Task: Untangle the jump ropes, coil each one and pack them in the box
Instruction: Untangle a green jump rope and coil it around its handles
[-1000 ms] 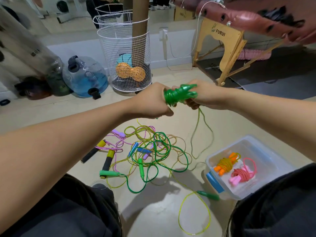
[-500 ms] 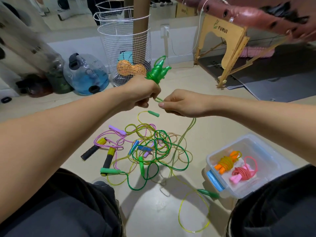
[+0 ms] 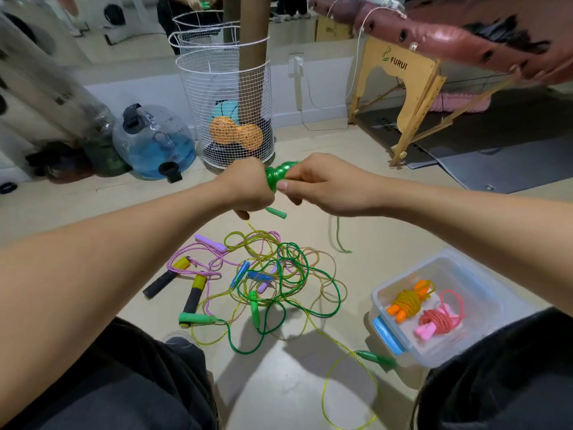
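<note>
Gripping a green coiled rope (image 3: 277,176) at the centre of the frame, the left hand (image 3: 248,189) and right hand (image 3: 322,186) both have their fingers curled round it, a green handle (image 3: 276,212) poking out just below. Lower centre, a tangle of ropes (image 3: 273,280) lies on the floor (image 3: 310,386). At lower right, the clear box (image 3: 434,305) holds an orange bundle (image 3: 409,301) and a pink bundle (image 3: 440,321)
</note>
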